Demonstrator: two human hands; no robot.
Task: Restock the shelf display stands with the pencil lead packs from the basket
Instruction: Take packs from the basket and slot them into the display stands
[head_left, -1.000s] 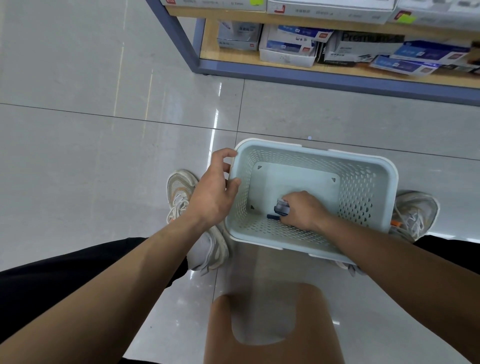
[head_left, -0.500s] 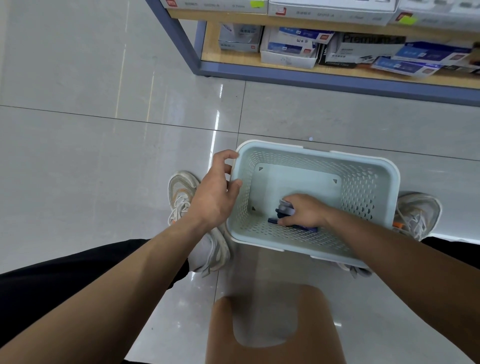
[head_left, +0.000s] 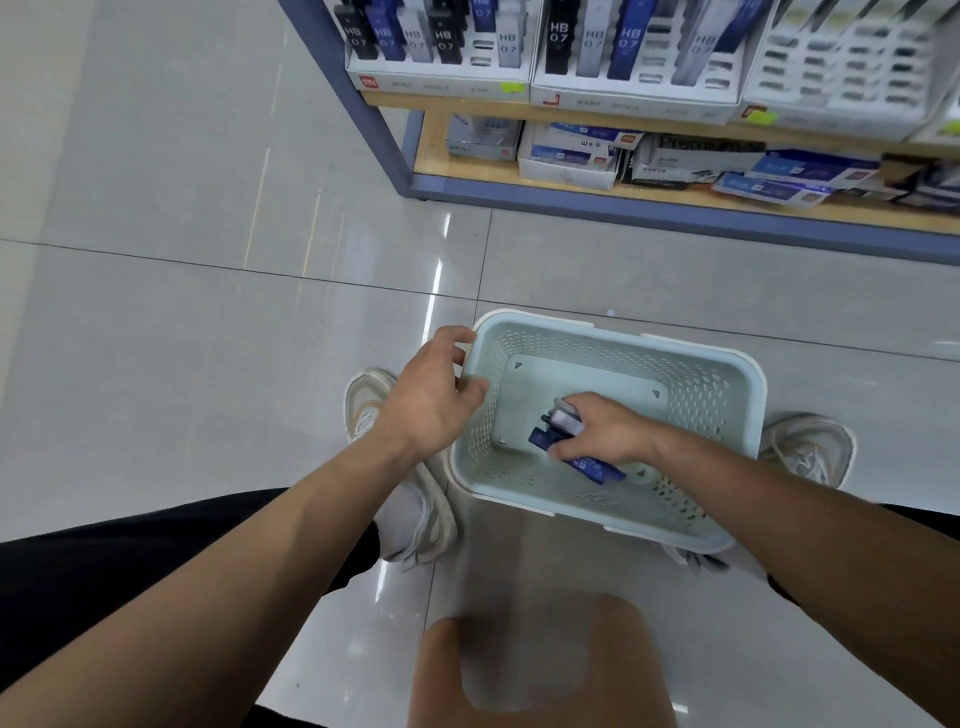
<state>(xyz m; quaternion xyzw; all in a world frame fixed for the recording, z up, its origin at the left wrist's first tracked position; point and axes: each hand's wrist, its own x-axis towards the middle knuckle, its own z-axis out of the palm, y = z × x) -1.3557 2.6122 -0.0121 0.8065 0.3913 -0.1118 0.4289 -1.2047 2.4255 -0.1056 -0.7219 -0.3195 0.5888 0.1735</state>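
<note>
R hand (head_left: 608, 431) down in basket (head_left: 748, 366), fingers pinching lead packs (head_left: 561, 422); L hand (head_left: 426, 405) at rim, can't tell if fingers grip.

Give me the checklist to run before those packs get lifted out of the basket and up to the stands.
1. Grip on the load: ok. The right hand has its fingers curled round several blue and grey pencil lead packs.
2. Whole bundle secured: cannot tell. One blue pack sticks out below the hand, and the hand hides the rest.
3. Basket steadied: cannot tell. The left hand is at its left rim, but its hold is unclear.
4. Free slots: ok. The display stands show open slots.
5. Path upward: ok. Only bare floor lies between basket and shelf.
</note>
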